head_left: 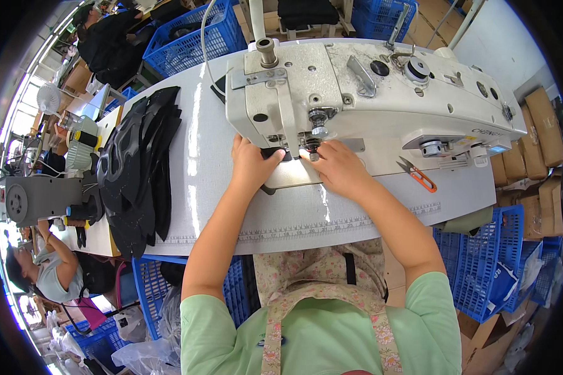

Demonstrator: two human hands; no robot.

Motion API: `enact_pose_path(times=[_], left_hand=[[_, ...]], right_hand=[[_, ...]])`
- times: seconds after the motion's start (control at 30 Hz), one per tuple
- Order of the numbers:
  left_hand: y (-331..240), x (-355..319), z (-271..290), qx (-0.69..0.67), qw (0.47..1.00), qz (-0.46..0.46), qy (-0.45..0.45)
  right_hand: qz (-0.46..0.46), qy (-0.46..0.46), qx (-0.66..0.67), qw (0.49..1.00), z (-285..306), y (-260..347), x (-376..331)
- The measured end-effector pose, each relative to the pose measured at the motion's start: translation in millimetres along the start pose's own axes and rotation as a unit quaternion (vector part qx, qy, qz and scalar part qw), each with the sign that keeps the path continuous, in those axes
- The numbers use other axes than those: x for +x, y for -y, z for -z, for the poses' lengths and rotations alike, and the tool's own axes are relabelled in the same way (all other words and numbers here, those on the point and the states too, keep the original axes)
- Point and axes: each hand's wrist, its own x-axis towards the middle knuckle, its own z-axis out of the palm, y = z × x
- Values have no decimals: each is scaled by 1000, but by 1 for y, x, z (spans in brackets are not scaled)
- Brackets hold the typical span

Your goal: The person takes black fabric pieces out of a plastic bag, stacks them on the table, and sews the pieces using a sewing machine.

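Observation:
A white industrial sewing machine (369, 94) stands across a white table (231, 206). Both my hands lie flat under its head, by the needle and presser foot (311, 149). My left hand (251, 164) presses on a small black piece (271, 152) at the needle plate. My right hand (339, 167) rests just right of the needle, fingers pointing at the foot. The piece is mostly hidden by my fingers and the machine head.
A stack of black cut pieces (137, 169) lies at the table's left end. Orange-handled thread snips (418, 175) lie to the right. Blue plastic crates (494, 262) stand around the table, cardboard boxes (538, 144) at right. Another person (44, 275) works at lower left.

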Motion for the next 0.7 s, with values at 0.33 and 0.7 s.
enact_pose_path(times=[0.33,0.7], left_hand=[[10,10,-7,-29,998,50,27],[15,16,-13,-47,996,74,10]], right_hand=[[-2,24,1,1000,0,-5,2],[-40,40,-1,998,-5,-6,8]])
